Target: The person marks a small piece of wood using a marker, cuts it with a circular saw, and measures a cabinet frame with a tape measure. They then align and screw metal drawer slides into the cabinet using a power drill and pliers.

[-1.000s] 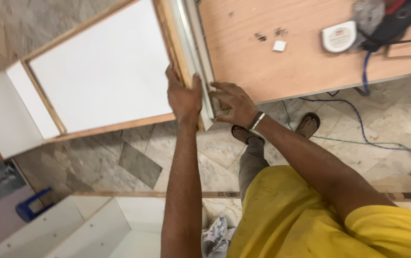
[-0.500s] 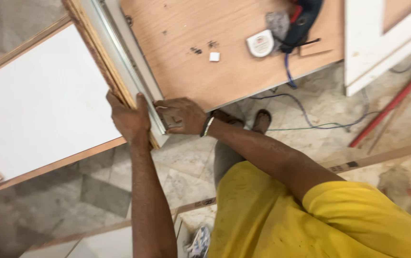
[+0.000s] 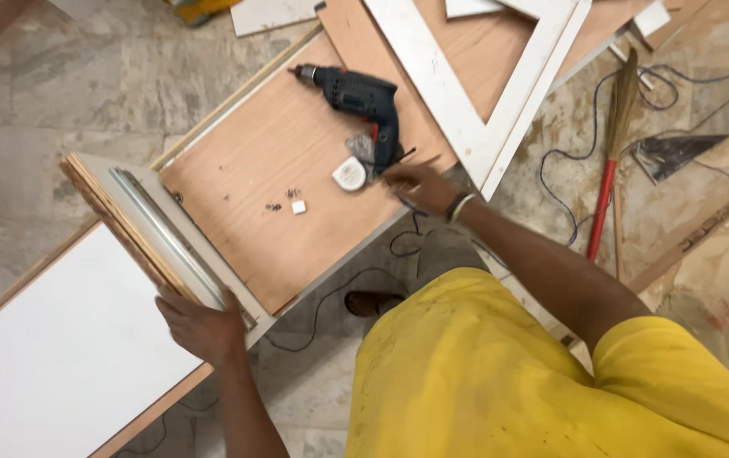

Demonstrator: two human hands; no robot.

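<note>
left hand (image 3: pixel 203 326) is gripping the near end of the upright side panel (image 3: pixel 156 242) with its metal slide rail | right hand (image 3: pixel 422 188), fingers loose and holding nothing, is reaching toward the drill (image 3: pixel 364 106) lying on the plywood board (image 3: pixel 254 170), near the tape measure (image 3: pixel 350 174) | step, as it seems: fetching the tool; next move needs a firm grasp on the drill handle

Drill (image 3: pixel 363 97) behind tape measure (image 3: pixel 350 173)

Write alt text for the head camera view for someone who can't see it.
A person in a yellow shirt reaches the right hand toward a power drill on a plywood board, while the left hand grips an upright panel's edge.
</note>
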